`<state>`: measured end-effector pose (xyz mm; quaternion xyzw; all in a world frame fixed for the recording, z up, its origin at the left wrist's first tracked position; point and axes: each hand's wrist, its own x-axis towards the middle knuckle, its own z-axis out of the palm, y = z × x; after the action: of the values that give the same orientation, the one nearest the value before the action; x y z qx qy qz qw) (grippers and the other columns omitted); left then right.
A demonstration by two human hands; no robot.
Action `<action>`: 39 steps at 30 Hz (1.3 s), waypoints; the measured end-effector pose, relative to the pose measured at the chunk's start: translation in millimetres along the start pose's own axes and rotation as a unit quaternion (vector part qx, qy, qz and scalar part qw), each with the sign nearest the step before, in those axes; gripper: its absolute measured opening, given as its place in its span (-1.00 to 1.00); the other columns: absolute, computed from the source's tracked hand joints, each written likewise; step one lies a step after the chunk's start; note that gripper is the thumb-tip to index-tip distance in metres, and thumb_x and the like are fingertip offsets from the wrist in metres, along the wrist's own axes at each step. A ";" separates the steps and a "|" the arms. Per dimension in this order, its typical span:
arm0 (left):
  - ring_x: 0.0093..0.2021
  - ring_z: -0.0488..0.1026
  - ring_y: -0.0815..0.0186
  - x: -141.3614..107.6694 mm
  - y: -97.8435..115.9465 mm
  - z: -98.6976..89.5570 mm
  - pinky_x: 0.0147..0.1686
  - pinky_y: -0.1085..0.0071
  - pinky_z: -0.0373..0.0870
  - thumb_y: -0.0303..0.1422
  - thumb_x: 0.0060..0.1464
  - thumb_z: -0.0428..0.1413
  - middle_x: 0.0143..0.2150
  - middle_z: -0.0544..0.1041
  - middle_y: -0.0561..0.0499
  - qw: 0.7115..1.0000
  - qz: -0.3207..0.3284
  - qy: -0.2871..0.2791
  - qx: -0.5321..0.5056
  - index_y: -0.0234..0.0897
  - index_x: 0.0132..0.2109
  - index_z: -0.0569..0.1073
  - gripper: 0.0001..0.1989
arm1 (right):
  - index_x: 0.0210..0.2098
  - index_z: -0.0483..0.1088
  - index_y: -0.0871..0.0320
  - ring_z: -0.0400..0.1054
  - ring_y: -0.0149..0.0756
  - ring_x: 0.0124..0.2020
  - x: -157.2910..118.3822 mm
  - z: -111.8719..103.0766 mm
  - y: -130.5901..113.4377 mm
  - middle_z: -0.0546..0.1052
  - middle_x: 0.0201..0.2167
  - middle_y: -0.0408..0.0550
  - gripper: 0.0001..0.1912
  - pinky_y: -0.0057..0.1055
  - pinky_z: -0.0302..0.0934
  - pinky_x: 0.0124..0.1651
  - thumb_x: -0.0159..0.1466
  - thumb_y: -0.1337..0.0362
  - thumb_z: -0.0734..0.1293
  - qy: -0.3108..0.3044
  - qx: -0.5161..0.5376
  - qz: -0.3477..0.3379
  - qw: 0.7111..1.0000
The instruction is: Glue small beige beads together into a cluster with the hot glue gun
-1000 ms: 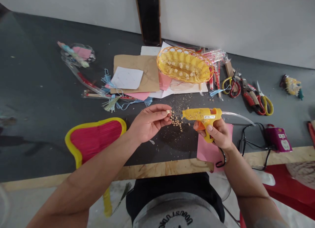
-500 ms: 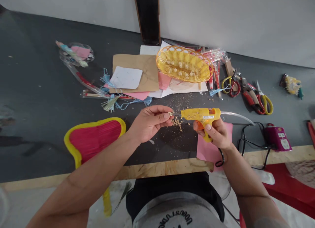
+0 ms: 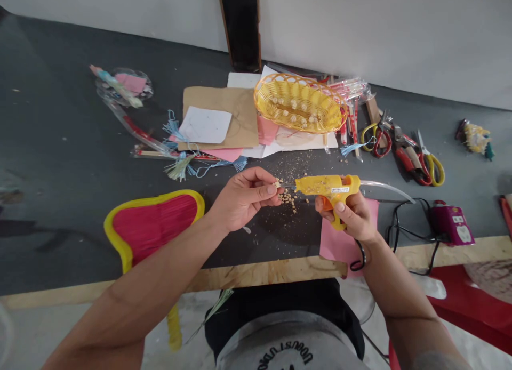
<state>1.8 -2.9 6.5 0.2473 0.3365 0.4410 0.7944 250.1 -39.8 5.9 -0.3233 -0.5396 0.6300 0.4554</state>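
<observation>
My right hand (image 3: 352, 215) is wrapped round the handle of a yellow glue gun (image 3: 326, 185), its nozzle pointing left. A long clear glue stick (image 3: 386, 187) curves out of its back end. Between thumb and fingers, my left hand (image 3: 248, 196) pinches a small pale piece (image 3: 277, 184) right by the nozzle tip; whether the two touch I cannot tell. Below the nozzle, small tan bits (image 3: 288, 199) lie scattered on the dark tabletop. A yellow wicker basket (image 3: 260, 101) beyond my hands holds several small pale clusters.
Scissors (image 3: 434, 165) and pliers (image 3: 406, 151) lie at the right, near a purple power box (image 3: 452, 225) with black cable. Pink paper (image 3: 332, 242) sits under my right hand. A pink, yellow-rimmed fan shape (image 3: 156, 226) lies left. Blue tassels (image 3: 172, 127) and cardboard (image 3: 244, 109) lie behind.
Both hands stay nearly where they were, with the nozzle close to the pale piece. A green tassel-like strand below the table edge has swung up and to the right.
</observation>
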 end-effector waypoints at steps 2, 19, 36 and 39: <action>-0.47 0.63 0.36 0.0 0.3 0.4 -0.40 0.54 0.64 -0.45 -0.20 0.49 -0.45 0.67 0.02 1.000 0.001 0.000 0.004 -0.34 -0.37 0.57 -0.74 | 0.02 0.27 -0.02 0.18 -0.42 -0.55 -0.1 -0.2 0.4 0.50 -0.31 -0.08 -0.71 -0.39 0.10 -0.53 0.38 0.06 0.33 0.004 -0.002 -0.002 1.000; -0.47 0.60 0.39 -0.7 -0.6 2.5 -0.37 0.52 0.64 -0.41 -0.23 0.50 -0.47 0.64 0.06 1.000 0.014 0.004 0.012 -0.31 -0.37 0.62 -0.75 | 0.00 0.21 -0.01 0.16 -0.42 -0.54 -0.5 -0.3 1.7 0.45 -0.37 -0.14 -0.70 -0.41 0.09 -0.54 0.39 0.03 0.32 -0.004 -0.024 0.001 1.000; -0.45 0.61 0.38 -0.4 -1.0 3.5 -0.37 0.52 0.64 -0.42 -0.23 0.50 -0.46 0.65 0.06 1.000 0.021 0.011 0.008 -0.29 -0.38 0.63 -0.76 | -0.08 0.28 0.01 0.21 -0.45 -0.52 -5.0 -4.7 6.4 0.38 -0.41 -0.17 -0.77 -0.48 0.14 -0.53 0.40 0.05 0.33 0.006 -0.028 0.020 0.999; -0.46 0.61 0.39 -0.3 -1.5 3.5 -0.37 0.52 0.65 -0.41 -0.25 0.51 -0.47 0.65 0.06 1.000 0.023 0.013 0.007 -0.28 -0.38 0.64 -0.76 | -0.09 0.28 0.01 0.22 -0.46 -0.52 -4.6 -4.5 5.8 0.38 -0.41 -0.17 -0.77 -0.47 0.13 -0.53 0.39 0.06 0.34 0.007 -0.024 0.018 1.000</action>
<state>5.1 -4.3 7.8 0.2553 0.3441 0.4601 0.7776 254.6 -42.3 -1.1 -0.3486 -0.5451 0.6228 0.4398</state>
